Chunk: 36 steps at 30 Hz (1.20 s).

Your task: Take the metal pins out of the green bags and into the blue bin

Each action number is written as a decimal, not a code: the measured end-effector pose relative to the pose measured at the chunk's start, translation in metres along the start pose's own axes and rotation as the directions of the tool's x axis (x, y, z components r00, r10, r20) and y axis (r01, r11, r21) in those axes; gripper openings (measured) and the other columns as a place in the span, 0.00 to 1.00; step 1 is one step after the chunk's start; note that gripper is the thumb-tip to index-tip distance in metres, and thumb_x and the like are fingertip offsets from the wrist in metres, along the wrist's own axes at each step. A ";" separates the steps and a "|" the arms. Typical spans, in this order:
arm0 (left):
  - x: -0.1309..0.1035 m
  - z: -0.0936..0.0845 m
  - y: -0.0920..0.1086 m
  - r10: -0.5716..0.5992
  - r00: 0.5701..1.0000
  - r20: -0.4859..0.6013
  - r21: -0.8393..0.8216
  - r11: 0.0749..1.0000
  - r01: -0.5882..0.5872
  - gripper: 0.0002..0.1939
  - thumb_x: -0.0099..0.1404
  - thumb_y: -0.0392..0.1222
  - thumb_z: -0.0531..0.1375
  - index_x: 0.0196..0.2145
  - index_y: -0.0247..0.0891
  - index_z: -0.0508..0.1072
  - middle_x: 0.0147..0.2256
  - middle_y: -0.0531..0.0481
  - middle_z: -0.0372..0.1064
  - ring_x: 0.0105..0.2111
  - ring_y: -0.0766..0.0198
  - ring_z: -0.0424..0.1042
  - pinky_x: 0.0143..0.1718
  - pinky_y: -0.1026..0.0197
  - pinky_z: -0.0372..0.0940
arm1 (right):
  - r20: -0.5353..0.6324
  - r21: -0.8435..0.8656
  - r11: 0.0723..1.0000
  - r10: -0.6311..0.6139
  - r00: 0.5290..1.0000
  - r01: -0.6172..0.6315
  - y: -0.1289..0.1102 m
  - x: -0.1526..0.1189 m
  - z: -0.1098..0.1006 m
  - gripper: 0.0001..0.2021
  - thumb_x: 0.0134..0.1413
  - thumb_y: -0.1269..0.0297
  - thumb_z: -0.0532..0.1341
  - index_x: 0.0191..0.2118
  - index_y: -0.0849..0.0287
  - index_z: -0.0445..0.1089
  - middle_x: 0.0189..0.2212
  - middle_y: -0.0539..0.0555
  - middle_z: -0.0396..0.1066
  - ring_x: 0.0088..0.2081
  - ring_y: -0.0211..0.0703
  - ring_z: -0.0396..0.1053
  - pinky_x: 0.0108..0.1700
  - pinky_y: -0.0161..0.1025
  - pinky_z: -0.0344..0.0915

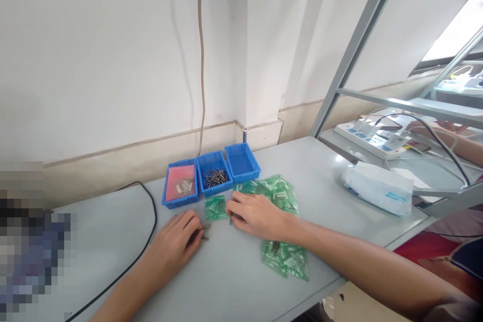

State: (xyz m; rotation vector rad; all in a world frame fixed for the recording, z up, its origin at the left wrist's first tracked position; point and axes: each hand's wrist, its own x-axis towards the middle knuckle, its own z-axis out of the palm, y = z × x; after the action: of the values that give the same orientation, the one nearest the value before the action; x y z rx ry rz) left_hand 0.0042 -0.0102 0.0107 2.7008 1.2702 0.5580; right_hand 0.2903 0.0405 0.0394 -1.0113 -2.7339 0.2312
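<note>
My left hand [180,235] rests on the table with its fingers curled round small metal pieces [206,230], whose ends stick out past the fingertips; their exact kind is too small to tell. Close to it lies a small green plastic bag [215,208] with metal parts inside. My right hand [256,215] is closed at the bag's right side, a short metal piece [231,219] showing under its fingertips. Behind the hands, a blue bin [214,192] holds loose screws [216,178]. More green bags [285,260] lie beneath and beside my right forearm.
Left of the screw bin, another blue bin [180,205] holds a pink sheet and a clear bag of pieces. A third blue bin [243,161] stands right. A black cable [154,211] crosses the table's left side. Beyond the metal frame are a tissue pack [379,188], a power strip [368,141] and another person's arm.
</note>
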 end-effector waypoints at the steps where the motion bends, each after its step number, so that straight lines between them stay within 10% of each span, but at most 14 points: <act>1: 0.000 0.000 0.000 0.002 1.000 -0.002 -0.002 1.000 -0.002 0.08 0.80 0.37 0.50 0.39 0.41 0.65 0.38 0.49 0.67 0.38 0.57 0.68 0.40 0.57 0.63 | 0.002 -0.003 1.000 0.001 1.000 -0.001 0.000 0.000 0.000 0.03 0.71 0.66 0.59 0.45 0.56 0.70 0.44 0.52 0.70 0.33 0.39 0.67 0.27 0.38 0.44; 18: 0.001 0.000 0.000 -0.007 1.000 -0.009 0.003 1.000 0.007 0.08 0.79 0.38 0.51 0.39 0.42 0.65 0.38 0.49 0.67 0.38 0.57 0.69 0.40 0.57 0.63 | -0.028 0.181 0.983 0.030 0.999 -0.024 -0.004 0.000 -0.004 0.04 0.66 0.71 0.60 0.41 0.55 0.64 0.36 0.47 0.72 0.29 0.37 0.62 0.29 0.37 0.46; 36: -0.002 0.003 0.001 0.054 0.997 -0.053 0.155 0.987 -0.045 0.08 0.79 0.37 0.51 0.40 0.41 0.66 0.38 0.49 0.68 0.37 0.57 0.70 0.39 0.56 0.63 | -0.311 0.307 0.945 -0.014 0.950 0.114 -0.003 -0.001 -0.004 0.12 0.68 0.75 0.54 0.50 0.56 0.70 0.43 0.53 0.76 0.34 0.40 0.70 0.37 0.36 0.63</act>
State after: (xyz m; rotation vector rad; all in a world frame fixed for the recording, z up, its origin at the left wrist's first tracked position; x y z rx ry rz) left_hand 0.0048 -0.0118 0.0081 2.8689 1.3141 0.5689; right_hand 0.2899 0.0378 0.0434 -0.7899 -2.3460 0.4530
